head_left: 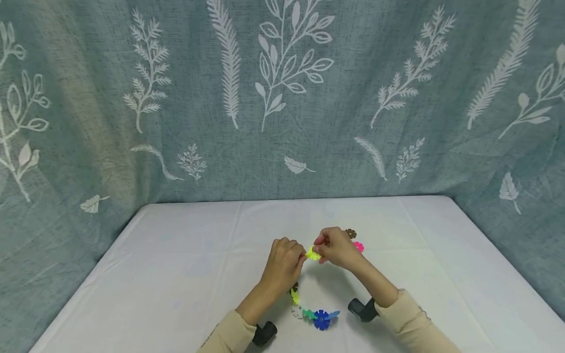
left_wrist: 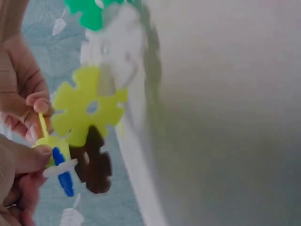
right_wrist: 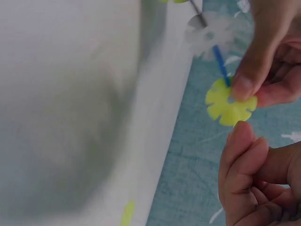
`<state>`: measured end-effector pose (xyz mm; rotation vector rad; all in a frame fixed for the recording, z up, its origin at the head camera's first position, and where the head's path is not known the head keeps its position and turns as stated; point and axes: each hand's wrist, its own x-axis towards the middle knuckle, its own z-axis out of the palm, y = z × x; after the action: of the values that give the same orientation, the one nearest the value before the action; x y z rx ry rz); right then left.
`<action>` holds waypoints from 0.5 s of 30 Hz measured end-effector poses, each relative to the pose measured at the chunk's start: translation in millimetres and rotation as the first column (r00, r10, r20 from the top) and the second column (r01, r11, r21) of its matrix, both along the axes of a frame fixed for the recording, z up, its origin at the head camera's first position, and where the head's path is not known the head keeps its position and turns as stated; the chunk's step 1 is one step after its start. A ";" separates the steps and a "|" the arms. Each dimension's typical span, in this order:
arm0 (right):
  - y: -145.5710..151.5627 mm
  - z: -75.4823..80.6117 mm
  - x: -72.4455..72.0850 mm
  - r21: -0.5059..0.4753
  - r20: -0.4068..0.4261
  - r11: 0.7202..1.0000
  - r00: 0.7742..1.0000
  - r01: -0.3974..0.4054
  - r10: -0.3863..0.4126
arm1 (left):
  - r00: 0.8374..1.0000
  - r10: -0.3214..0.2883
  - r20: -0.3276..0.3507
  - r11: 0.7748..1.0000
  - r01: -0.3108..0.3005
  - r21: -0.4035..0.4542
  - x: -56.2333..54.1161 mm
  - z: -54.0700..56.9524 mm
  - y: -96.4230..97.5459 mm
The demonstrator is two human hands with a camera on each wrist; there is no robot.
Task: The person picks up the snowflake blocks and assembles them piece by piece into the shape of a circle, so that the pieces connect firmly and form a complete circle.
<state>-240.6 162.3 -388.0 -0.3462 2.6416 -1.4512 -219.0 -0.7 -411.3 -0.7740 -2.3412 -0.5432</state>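
My left hand (head_left: 282, 262) pinches the end of a chain of notched plastic discs, its thumb on a yellow flower-shaped disc (right_wrist: 230, 106). Facing it, my right hand (head_left: 339, 249) pinches yellow plastic (left_wrist: 43, 126) at the fingertips; whether this is a second disc I cannot tell. From the left hand the chain runs through a blue disc (left_wrist: 64, 172), a whitish disc (right_wrist: 211, 37), a brown disc (left_wrist: 96, 165), another yellow disc (left_wrist: 77, 110) and a pale translucent disc (left_wrist: 124, 42). Beyond are a green disc (head_left: 310, 315), a dark blue disc (head_left: 321, 321) and a lighter blue disc (head_left: 334, 314).
Behind the right hand, a brown disc (head_left: 350, 233) and a pink disc (head_left: 359, 246) lie on the white-covered table (head_left: 176, 274). Black wrist-worn devices (head_left: 363, 310) show below both forearms. A green leaf-patterned curtain (head_left: 198, 98) hangs at the back.
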 end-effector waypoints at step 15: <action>5.9 -5.9 -3.0 -0.026 0.023 0.998 0.998 -0.063 0.064 | 0.995 0.051 0.086 0.992 -0.040 -0.122 2.1 12.4 3.3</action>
<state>-243.6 168.1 -393.8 -0.4081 2.5714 -1.4607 -216.9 2.7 -399.0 -0.7624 -2.4866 -0.4280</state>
